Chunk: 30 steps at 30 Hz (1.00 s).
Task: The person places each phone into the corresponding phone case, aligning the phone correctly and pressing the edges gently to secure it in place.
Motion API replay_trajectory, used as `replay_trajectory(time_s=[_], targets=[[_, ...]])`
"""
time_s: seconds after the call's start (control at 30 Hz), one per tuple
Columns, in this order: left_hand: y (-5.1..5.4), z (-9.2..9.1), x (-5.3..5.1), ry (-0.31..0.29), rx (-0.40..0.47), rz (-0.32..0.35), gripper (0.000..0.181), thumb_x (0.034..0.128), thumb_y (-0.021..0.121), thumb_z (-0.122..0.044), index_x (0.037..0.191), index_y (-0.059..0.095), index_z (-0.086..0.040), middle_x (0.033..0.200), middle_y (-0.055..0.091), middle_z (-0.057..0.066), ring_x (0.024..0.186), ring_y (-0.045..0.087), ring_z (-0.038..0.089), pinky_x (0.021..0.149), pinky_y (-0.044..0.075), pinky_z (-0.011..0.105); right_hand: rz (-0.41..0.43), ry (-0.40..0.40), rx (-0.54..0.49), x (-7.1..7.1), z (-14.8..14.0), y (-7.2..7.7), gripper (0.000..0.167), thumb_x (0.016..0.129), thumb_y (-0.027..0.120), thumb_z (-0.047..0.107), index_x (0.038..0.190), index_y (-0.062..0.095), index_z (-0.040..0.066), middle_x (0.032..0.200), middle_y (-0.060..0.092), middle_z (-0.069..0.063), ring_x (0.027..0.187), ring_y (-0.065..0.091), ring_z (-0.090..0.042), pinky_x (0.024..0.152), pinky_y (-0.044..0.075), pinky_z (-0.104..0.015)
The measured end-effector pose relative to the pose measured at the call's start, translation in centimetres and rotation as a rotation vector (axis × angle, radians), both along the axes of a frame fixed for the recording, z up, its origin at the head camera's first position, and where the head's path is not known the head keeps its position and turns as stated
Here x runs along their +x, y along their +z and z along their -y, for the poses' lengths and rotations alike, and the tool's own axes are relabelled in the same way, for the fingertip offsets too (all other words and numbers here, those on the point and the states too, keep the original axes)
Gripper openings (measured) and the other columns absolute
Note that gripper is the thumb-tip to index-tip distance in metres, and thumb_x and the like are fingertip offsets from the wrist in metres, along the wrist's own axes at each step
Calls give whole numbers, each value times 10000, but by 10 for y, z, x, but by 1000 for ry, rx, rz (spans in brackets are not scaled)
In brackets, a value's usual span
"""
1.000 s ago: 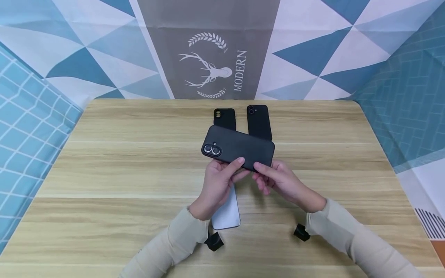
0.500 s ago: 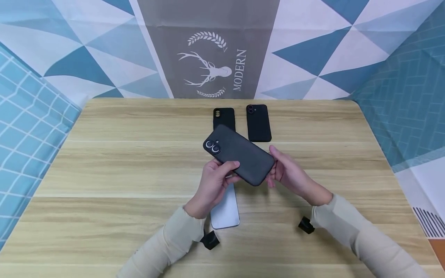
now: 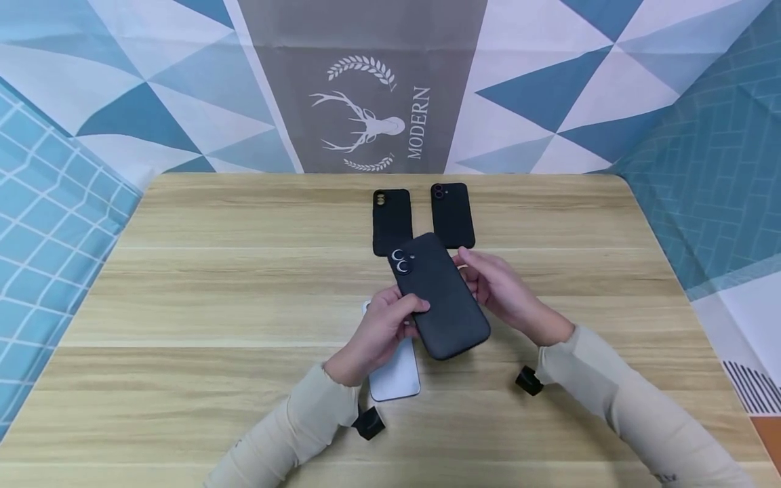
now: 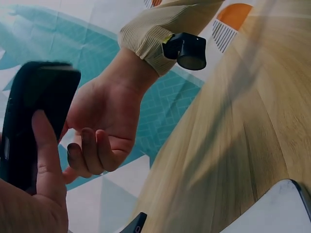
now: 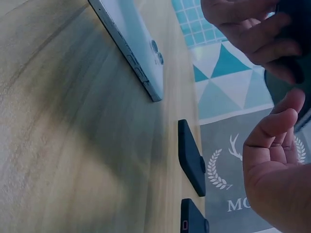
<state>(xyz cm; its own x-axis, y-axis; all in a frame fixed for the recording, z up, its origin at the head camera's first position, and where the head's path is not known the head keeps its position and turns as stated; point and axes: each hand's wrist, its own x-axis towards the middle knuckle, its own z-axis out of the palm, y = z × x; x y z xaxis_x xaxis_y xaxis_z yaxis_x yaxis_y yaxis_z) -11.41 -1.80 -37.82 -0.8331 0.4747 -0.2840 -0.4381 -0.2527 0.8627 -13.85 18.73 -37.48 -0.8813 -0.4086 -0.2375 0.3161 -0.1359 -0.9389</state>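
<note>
Phone (image 3: 448, 318): black, held above the tabletop (image 3: 213, 305), back face up; camera end aimed at the back edge and somewhat left, lower end toward the front right.
Left hand (image 3: 386, 320): clamped on the phone's left long side, thumb laid across its back, fingers bent beneath; forearm slants in from the front left.
Right hand (image 3: 497, 291): beside the phone's right long side, fingers loosely bent and not closed round it; contact cannot be told. Forearm slants in from the front right.
Spacing of hands: apart, with the phone between them.
White phone (image 3: 396, 376): flat on the tabletop, nearer the front than the black pair, partly hidden below the left hand; two lenses show in the right wrist view.
Case (image 3: 391, 220): black, near the middle of the back edge; one front corner hidden by the phone.
Slab (image 3: 453, 217): black, just right of the case, near the back edge; phone or case, cannot be told.
Sleeves (image 3: 305, 417): pale, a black block (image 3: 369, 423) at each wrist.
</note>
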Motion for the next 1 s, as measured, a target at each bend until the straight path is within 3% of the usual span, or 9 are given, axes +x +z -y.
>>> replay_trajectory(time_s=[0.2, 0.33, 0.47, 0.6, 0.77, 1.0], targets=[[0, 0, 3, -104, -19, -27, 302, 802, 458, -36, 1065, 526, 97, 741, 677, -96, 640, 655, 16, 559, 525, 143, -6, -2, -112, 1, 3, -2, 309, 1008, 401, 330, 938, 647, 158, 686, 698, 39, 616, 674, -82, 595, 567, -226], [0, 0, 4, -162, -32, -38, 293, 788, 458, -42, 1044, 528, 83, 715, 670, -101, 591, 627, 9, 511, 482, 131, -32, -33, -79, 1, 4, -1, 350, 996, 429, 320, 778, 654, 163, 588, 645, 78, 468, 591, -29, 450, 484, -163], [-1, 0, 5, -200, -24, -35, 318, 799, 466, -56, 1076, 515, 91, 716, 673, -97, 607, 643, 20, 520, 512, 148, -55, -61, -64, 2, 3, 0, 359, 998, 423, 269, 751, 666, 174, 563, 630, 89, 413, 541, -9, 394, 426, -139], [-1, 0, 3, -193, -36, -19, 390, 849, 485, -106, 1182, 492, 96, 782, 678, -90, 707, 671, 33, 621, 562, 190, -72, -145, -145, 3, 2, 0, 386, 1005, 411, 226, 716, 654, 149, 553, 637, 63, 406, 550, -29, 386, 436, -147], [0, 2, 1, -120, -64, 18, 439, 881, 499, -156, 1257, 477, 70, 823, 675, -66, 734, 673, 52, 679, 577, 244, -70, -304, -247, 3, 3, -2, 462, 1006, 419, 211, 588, 590, 112, 469, 583, 18, 376, 516, -72, 398, 430, -171], [2, 2, 1, -115, -32, 31, 443, 871, 523, -167, 1236, 461, 77, 859, 636, -8, 693, 676, 117, 689, 599, 389, -65, -354, -312, 4, 2, -2, 418, 1014, 394, 216, 687, 628, 102, 511, 627, 0, 399, 564, -90, 421, 481, -185]])
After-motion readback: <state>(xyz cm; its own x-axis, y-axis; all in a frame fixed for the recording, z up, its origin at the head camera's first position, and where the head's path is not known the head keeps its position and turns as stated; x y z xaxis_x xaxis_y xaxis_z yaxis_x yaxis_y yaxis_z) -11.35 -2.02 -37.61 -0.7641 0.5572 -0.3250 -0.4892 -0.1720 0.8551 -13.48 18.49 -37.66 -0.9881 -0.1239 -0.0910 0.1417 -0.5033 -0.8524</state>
